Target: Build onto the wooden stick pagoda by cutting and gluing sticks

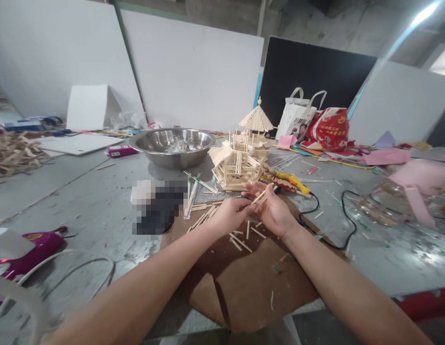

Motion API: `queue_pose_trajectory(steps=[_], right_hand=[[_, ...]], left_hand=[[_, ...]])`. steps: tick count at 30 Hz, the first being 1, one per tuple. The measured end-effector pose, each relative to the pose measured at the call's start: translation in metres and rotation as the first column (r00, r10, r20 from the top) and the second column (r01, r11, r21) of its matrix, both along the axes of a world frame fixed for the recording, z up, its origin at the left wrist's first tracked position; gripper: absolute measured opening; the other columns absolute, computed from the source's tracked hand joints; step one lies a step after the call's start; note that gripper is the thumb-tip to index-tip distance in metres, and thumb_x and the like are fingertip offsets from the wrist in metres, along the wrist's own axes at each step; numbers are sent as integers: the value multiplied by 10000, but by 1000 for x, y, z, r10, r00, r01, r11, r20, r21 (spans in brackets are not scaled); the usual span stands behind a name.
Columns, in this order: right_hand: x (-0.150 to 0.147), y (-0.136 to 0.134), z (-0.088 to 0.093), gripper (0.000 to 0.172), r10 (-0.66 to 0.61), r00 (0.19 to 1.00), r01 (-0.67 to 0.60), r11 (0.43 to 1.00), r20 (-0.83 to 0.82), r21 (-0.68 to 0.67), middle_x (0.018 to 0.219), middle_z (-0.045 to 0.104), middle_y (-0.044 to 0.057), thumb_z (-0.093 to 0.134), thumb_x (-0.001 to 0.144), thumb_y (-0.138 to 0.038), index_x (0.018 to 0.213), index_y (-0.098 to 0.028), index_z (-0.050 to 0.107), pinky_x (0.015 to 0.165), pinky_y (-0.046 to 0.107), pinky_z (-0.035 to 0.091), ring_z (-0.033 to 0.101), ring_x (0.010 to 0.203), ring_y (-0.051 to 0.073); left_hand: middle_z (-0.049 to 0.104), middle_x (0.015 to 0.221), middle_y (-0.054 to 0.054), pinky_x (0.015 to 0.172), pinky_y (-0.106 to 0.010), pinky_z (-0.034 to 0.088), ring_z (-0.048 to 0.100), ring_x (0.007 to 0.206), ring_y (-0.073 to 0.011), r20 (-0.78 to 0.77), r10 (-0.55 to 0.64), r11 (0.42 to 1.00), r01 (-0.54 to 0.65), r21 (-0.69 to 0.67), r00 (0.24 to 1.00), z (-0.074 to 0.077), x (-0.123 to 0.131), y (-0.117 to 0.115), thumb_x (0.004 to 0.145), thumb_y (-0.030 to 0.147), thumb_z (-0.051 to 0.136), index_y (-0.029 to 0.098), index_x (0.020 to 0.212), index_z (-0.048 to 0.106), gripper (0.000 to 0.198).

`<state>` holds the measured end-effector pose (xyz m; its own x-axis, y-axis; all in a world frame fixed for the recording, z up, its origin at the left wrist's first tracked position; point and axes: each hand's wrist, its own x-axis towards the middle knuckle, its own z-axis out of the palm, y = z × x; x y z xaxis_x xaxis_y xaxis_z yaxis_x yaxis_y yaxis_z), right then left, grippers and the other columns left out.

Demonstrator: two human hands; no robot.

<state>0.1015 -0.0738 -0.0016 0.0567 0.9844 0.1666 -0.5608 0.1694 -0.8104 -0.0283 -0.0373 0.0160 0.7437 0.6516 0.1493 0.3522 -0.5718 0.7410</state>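
Both my hands meet over a brown cardboard sheet [244,282] on the grey table. My left hand [231,214] is closed in a pinch on the end of some short wooden sticks [260,196]. My right hand [271,209] cups the same sticks, fingers curled round them. Loose sticks [240,242] lie on the cardboard under the hands. Just beyond stands a wooden stick pagoda model [242,155] with a pointed roof. A yellow glue gun [292,181] lies right of the model, its black cord [339,225] trailing over the table.
A steel bowl [174,146] sits behind left. More sticks [202,203] lie by a blurred patch. Bags [317,124] and pink paper [385,157] crowd the far right, with a clear container [382,203]. A magenta tool [30,251] and white cable [64,268] lie near left.
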Motion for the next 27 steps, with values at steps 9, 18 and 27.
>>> queue_pose_trajectory(steps=[9,18,27], right_hand=[[-3,-1,0,346,47,999,-47,999,-17,6,991,586,14,515,685,-487,950,-267,549,748,308,430,548,845,155],[8,4,-4,258,-142,983,147,988,116,-42,798,629,20,598,647,-377,826,-192,623,613,259,433,557,695,130],[9,5,-2,217,-259,944,287,950,203,-123,496,533,-46,685,534,-309,689,-160,661,453,196,352,408,434,47]], left_hand=[[503,499,31,323,-169,286,397,321,-40,111,-78,904,117,-410,991,1,2,0,735,423,426,135,615,463,315],[466,470,65,274,-162,213,350,264,-29,106,21,875,33,-484,994,-5,1,10,747,396,408,144,691,466,264],[512,499,47,288,-155,249,365,283,-25,97,28,868,24,-496,995,-3,2,6,731,380,446,138,664,471,252]])
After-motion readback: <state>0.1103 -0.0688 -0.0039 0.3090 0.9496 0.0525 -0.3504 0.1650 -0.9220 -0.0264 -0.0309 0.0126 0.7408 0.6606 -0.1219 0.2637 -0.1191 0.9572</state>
